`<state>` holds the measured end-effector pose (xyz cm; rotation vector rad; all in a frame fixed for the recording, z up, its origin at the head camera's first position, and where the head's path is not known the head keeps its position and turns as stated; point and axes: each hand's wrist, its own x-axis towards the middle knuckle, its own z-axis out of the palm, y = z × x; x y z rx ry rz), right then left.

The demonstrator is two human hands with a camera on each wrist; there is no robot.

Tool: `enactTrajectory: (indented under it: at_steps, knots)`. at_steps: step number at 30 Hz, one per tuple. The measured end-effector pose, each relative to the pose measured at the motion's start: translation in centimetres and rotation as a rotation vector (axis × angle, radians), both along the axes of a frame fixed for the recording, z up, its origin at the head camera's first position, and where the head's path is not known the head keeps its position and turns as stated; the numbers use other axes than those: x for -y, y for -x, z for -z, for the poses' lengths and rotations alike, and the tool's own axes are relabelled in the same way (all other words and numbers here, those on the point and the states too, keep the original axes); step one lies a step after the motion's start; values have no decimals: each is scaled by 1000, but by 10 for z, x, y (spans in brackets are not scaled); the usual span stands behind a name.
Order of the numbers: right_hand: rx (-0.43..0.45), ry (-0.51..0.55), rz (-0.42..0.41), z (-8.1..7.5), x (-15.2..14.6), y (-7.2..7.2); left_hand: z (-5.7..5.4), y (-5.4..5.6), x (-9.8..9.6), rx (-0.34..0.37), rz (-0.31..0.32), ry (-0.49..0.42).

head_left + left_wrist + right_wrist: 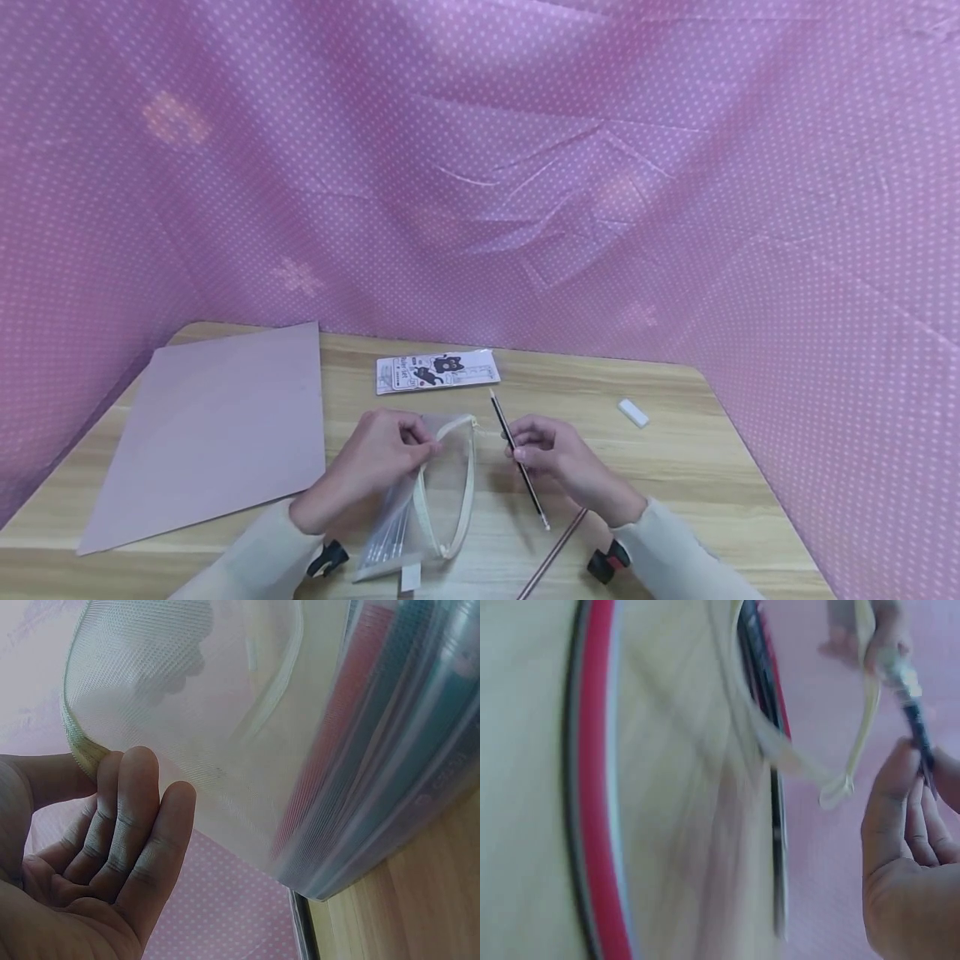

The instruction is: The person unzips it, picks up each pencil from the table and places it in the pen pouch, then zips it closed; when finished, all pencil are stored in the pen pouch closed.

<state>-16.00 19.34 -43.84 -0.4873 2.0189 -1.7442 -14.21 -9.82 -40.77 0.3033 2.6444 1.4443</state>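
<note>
My left hand (386, 450) pinches the zippered rim of a translucent mesh pencil pouch (401, 521), whose mouth gapes toward the right. In the left wrist view, thumb and fingertips grip the zipper edge, and several red and teal long items (341, 712) show through the mesh (187, 727). A dark pencil (529, 483) slants between the thumb and fingers of my right hand (562, 462), to the right of the pouch and apart from it. Below that hand a reddish pencil (553, 557) lies on the table; it looms close and blurred in the right wrist view.
A ruler set (438, 372) in printed packaging lies behind the pouch. At the right is a white eraser (633, 412). A large greyish board (217, 425) covers the table's left side. Pink dotted cloth (480, 183) hangs around the wooden table (697, 483).
</note>
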Motion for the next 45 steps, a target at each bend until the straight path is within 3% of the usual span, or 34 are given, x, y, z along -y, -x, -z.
enactTrajectory:
  at_steps: [5,9,12,16,22,33,45]
  knots:
    - [153,108,-134,5,11,-3,1,0,-1,-10,-15,5]
    - [179,74,-251,8,16,-5,1,0,-1,-16,-18,7]
    - [204,35,-266,9,20,-6,-1,0,-1,-18,-22,11]
    - [266,18,-205,12,30,-8,-2,-1,-1,-23,-23,22]
    - [353,126,-69,15,51,-10,-2,-2,-1,-31,-23,35]
    - [303,132,102,16,86,-15,-2,-2,-2,-20,-27,26]
    - [287,125,196,22,105,-17,0,0,-1,-23,-7,29]
